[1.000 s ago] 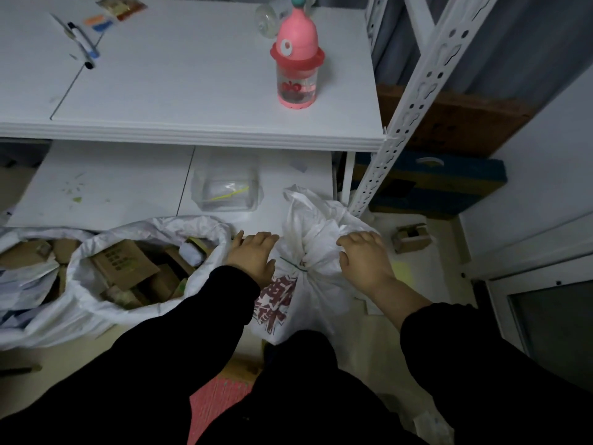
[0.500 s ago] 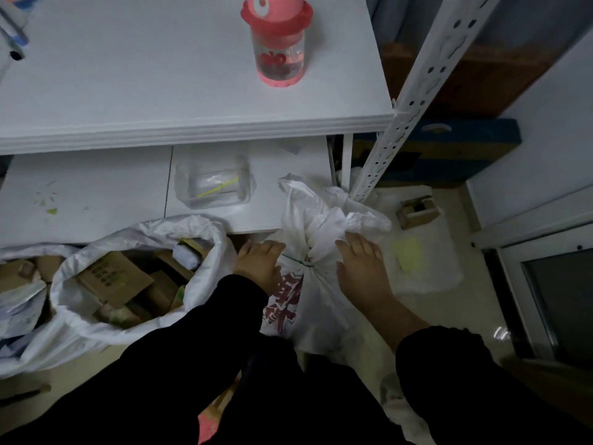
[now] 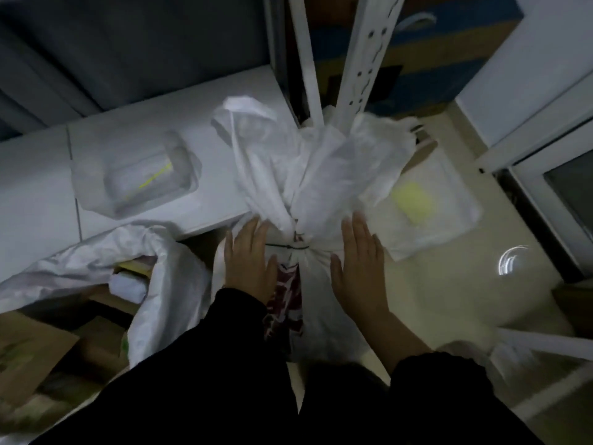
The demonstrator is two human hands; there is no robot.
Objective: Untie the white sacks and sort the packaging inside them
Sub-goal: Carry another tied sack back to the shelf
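A tied white sack [image 3: 321, 175] with red print stands on the floor right in front of me. A thin dark tie [image 3: 288, 247] cinches its neck, and the loose top fans out above it. My left hand [image 3: 248, 258] lies flat with straight fingers against the sack's left side, just below the tie. My right hand [image 3: 362, 264] lies the same way on the right side. An open white sack [image 3: 154, 252] holding cardboard packaging [image 3: 29, 358] sits to the left.
A low white shelf [image 3: 128, 123] behind the sacks carries a clear plastic container [image 3: 138, 178]. White metal rack posts [image 3: 362, 56] rise just behind the tied sack. A flat bag with a yellow item [image 3: 414, 200] lies on the floor at right, near a white door frame [image 3: 545, 149].
The view has swung down and closer, so the upper shelf and pink bottle are out of sight. Both hands have flattened and slid slightly lower on the tied sack's sides.
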